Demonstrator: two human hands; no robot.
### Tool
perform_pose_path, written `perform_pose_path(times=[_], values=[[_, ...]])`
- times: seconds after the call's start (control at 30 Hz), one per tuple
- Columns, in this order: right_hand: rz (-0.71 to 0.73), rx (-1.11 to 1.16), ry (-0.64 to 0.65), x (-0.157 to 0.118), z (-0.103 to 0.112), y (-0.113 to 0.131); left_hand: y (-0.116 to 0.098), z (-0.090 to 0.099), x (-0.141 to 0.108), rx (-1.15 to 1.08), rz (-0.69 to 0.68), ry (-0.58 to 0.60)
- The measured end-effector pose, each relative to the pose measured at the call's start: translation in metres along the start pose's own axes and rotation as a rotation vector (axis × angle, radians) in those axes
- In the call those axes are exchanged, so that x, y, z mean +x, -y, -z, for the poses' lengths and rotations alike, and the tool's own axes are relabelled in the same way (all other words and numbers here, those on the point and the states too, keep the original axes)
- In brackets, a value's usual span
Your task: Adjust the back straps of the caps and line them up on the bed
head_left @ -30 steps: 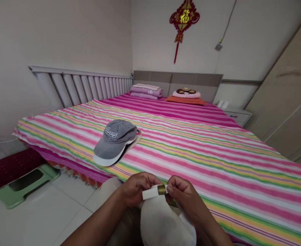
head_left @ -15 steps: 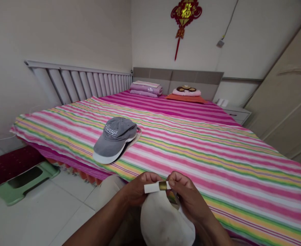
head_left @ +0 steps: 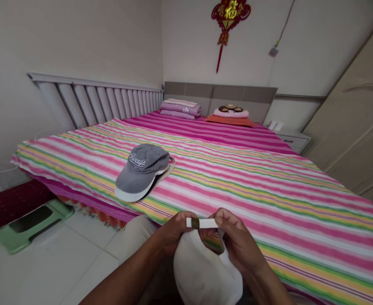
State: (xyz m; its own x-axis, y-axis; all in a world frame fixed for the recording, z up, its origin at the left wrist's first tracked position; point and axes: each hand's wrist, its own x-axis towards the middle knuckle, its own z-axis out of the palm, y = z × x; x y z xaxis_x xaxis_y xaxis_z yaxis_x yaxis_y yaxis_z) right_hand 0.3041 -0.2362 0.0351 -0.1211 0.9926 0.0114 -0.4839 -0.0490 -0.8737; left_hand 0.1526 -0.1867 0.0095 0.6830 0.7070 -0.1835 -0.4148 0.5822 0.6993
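A white cloth cap [head_left: 202,271] sits in my lap, crown towards me, with its white strap [head_left: 206,223] raised above the back opening. A small gold-coloured buckle [head_left: 195,223] sits on the strap near its left end. My left hand [head_left: 173,233] pinches the strap beside the buckle. My right hand [head_left: 237,239] grips the strap's right end. Further out on the bed, a grey cap with a white brim [head_left: 142,171] rests on at least one other cap.
The striped bed [head_left: 253,190] stretches ahead, with folded bedding [head_left: 180,109] and a pillow [head_left: 231,112] at its head. A radiator [head_left: 94,101] runs along the left wall. A green stool [head_left: 30,226] stands on the floor at left, and a wardrobe [head_left: 352,127] stands at right.
The gold buckle has shifted left along the strap, and more white strap now shows to its right. My right hand has moved rightward and slightly up, and the strap sits higher.
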Motion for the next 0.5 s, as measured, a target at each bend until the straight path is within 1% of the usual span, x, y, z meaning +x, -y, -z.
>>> perform_pose_path(times=[0.1,0.17,0.23,0.33,0.4,0.47,0.5], values=[[-0.005,0.027,-0.068,0.000,0.006,0.002,-0.002,0.002,0.000,-0.036,-0.037,0.082],[0.026,0.040,-0.132,0.000,0.011,0.005,-0.004,0.003,0.000,-0.031,-0.078,0.124],[0.076,0.030,-0.183,0.000,0.015,0.009,-0.005,0.005,0.000,-0.003,-0.111,0.135],[0.131,-0.024,-0.222,0.000,0.023,0.014,-0.005,0.010,0.003,0.031,-0.130,0.106],[0.126,-0.100,-0.212,0.000,0.029,0.014,-0.004,0.014,0.006,0.024,-0.137,0.079],[0.068,-0.168,-0.138,0.000,0.037,0.009,-0.003,0.016,0.008,0.003,-0.144,0.055],[0.015,-0.181,-0.084,0.000,0.041,0.005,-0.002,0.016,0.009,-0.012,-0.147,0.047]])
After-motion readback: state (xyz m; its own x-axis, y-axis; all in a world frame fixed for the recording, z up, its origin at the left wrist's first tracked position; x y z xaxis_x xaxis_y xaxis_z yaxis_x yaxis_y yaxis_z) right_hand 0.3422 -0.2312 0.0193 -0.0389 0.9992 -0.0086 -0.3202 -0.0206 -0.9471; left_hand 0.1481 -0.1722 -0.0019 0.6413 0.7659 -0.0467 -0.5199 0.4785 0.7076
